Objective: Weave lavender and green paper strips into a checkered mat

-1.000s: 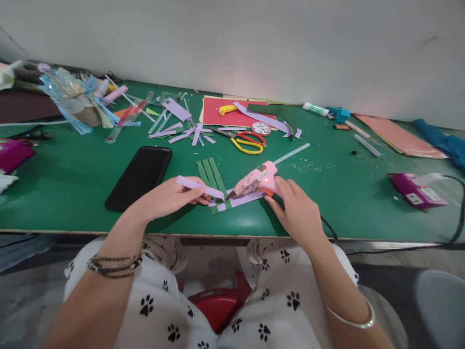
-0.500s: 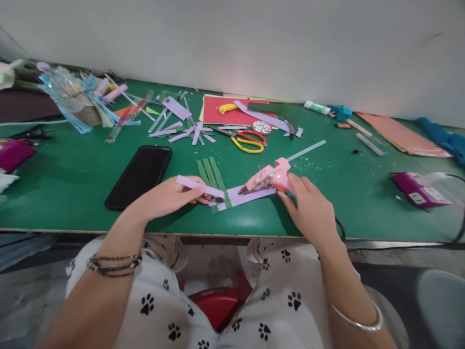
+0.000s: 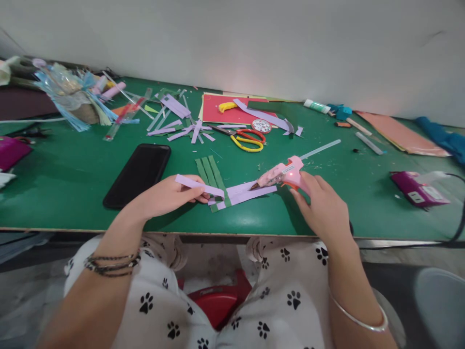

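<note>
A lilac paper strip (image 3: 192, 183) is pinched between the thumb and fingers of my left hand (image 3: 181, 191), its near end bent back over the woven piece. That piece has several green paper strips (image 3: 210, 173) crossing lilac strips (image 3: 250, 195) that lie flat on the table and stretch to the right. My right hand (image 3: 323, 206) is wrapped round the handle of a pink hot glue gun (image 3: 281, 174). The gun's dark nozzle points left, just over the lilac strips; whether it touches them I cannot tell. A clear glue stick (image 3: 321, 149) sticks out of its back.
A black phone (image 3: 138, 174) lies by my left forearm. Scissors (image 3: 247, 140) and loose lilac strips (image 3: 176, 106) are farther back, near red paper (image 3: 210, 109). A purple box with a cable (image 3: 417, 189) sits at the right. The green table's (image 3: 65, 203) front edge is close to me.
My right hand has moved the glue gun to the right, so its nozzle has slid along the lilac strips away from the green ones. My left hand stays in place with its strip.
</note>
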The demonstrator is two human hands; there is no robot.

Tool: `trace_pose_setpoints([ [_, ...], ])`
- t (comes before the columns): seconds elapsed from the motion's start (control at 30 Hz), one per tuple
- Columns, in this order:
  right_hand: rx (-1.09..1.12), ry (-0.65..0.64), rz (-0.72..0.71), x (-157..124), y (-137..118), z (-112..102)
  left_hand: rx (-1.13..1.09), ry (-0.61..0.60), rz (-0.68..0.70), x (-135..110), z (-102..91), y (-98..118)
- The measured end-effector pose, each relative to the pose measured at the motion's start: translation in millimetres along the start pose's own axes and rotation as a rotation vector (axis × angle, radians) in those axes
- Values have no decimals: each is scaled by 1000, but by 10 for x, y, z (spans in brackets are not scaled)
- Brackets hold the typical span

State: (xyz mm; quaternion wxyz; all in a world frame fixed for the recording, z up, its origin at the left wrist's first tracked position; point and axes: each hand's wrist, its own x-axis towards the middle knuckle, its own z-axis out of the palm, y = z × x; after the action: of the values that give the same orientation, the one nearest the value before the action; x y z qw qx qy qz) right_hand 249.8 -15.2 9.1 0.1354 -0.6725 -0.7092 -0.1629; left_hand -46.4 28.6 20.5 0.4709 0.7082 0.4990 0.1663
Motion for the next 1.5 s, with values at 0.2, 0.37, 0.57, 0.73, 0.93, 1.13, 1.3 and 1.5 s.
trace_pose_setpoints([
  [0.2,-10,-11,41,-17,90,-11,8,-8,-3,-16,5,26],
  [0.37,-18,-28,89,-25,130,-27,-15,-8,-29,-34,18,79],
  [0.57,-36,-28,114,-26,144,-36,-30,-20,-8,-19,11,20],
  [0.73,-35,15,112,-25,180,-20,-11,-49,0,-5,-7,-29],
  [0.93,-30,8,121,-24,210,-24,-29,-49,4,-20,-6,-27],
  [1.13,-26,16,172,-28,251,-61,-17,-31,14,-20,-3,-3],
  [1.3,-30,23,403,6,522,-51,-9,-11,52,2,19,-10],
  [1.5,-35,53,428,29,841,-6,141,119,81,9,94,65],
])
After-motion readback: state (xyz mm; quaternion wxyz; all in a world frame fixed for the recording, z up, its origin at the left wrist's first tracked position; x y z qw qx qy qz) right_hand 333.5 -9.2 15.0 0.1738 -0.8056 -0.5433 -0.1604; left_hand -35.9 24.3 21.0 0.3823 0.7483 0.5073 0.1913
